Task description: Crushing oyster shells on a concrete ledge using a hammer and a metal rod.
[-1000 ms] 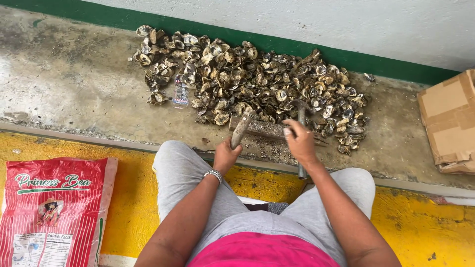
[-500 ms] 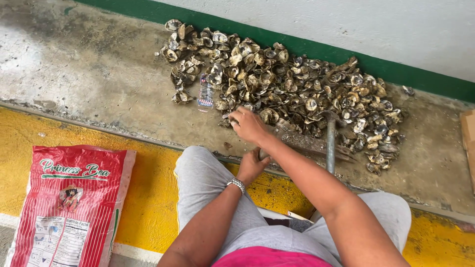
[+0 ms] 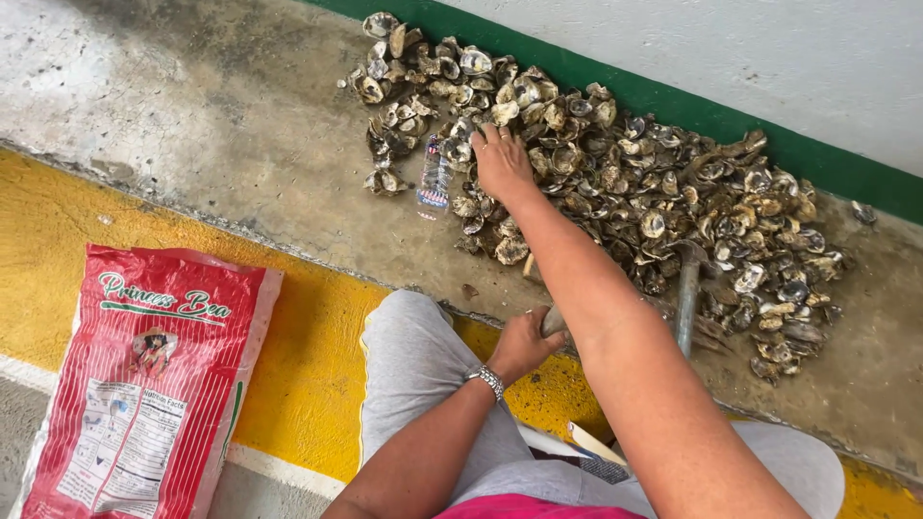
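A seated person's right hand (image 3: 502, 163) lies spread, fingers loose, on the shell pile (image 3: 615, 183) along the green-edged wall, holding nothing that shows. The left hand (image 3: 524, 341) is curled around a shell (image 3: 552, 320) at the ledge's front edge, above the yellow strip (image 3: 317, 356). A hammer (image 3: 687, 288) leans in the pile's right half; picking well here likely means lifting one whole shell cleanly, without spilling the heap toward the red bag (image 3: 144, 375).
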